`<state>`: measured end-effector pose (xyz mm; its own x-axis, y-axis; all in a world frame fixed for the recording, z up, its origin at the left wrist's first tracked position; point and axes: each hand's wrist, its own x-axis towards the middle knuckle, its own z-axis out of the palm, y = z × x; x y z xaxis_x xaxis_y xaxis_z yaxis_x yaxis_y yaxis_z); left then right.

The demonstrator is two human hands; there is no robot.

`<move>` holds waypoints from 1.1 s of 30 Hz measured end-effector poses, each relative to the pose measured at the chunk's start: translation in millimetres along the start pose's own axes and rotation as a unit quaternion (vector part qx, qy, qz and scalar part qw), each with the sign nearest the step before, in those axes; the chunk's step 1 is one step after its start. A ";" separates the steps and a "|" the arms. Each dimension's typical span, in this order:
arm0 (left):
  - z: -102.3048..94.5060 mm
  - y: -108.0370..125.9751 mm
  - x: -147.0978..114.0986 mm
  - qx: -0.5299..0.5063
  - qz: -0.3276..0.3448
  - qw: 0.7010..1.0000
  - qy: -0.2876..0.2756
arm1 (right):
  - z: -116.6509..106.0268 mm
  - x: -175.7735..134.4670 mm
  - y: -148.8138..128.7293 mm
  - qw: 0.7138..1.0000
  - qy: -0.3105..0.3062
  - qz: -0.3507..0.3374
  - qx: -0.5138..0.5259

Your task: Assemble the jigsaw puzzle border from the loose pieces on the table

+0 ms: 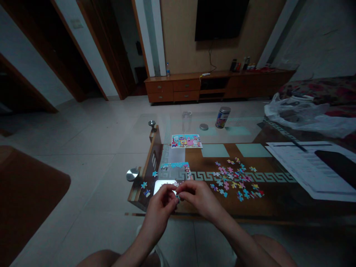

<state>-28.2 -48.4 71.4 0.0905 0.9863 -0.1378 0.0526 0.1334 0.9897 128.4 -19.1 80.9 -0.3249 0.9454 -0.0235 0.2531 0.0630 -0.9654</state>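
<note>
My left hand (162, 200) and my right hand (198, 195) meet over the near edge of the glass table, fingertips pinched together. Between them shows a small bluish jigsaw puzzle piece (178, 197), mostly hidden by the fingers. Just beyond my hands lies a partly joined puzzle border (175, 165), with a top row and a right side. A white rounded object (157, 185) is partly covered by my left hand. Loose puzzle pieces (229, 178) spread to the right, and several more (144, 185) lie at the left. Behind the border rests a colourful cartoon picture card (187, 141).
A clear cup (187, 120), a round metal lid (204, 127) and a printed can (223, 117) stand at the table's far side. Papers (314, 174) with a pen and a dark flat object lie right, near a plastic bag (297, 111). Metal knobs (132, 174) line the left edge.
</note>
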 end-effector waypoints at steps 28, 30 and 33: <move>-9.9 0.4 22.6 0.132 -0.023 0.990 -0.034 | -31.7 -3.7 9.2 0.983 0.074 -0.036 -0.167; 14.5 -2.6 17.6 0.162 0.000 0.984 -0.079 | -56.0 -6.3 10.4 0.978 0.124 -0.026 -0.166; 40.2 -2.4 13.6 0.186 0.003 0.977 -0.107 | -95.6 -15.3 14.8 0.968 0.194 -0.011 -0.159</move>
<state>12.9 -39.2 65.5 0.2948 0.9390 -0.1770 0.4062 0.0445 0.9127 224.3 -2.1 91.8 0.0174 0.9879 0.1541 0.5383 0.1206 -0.8341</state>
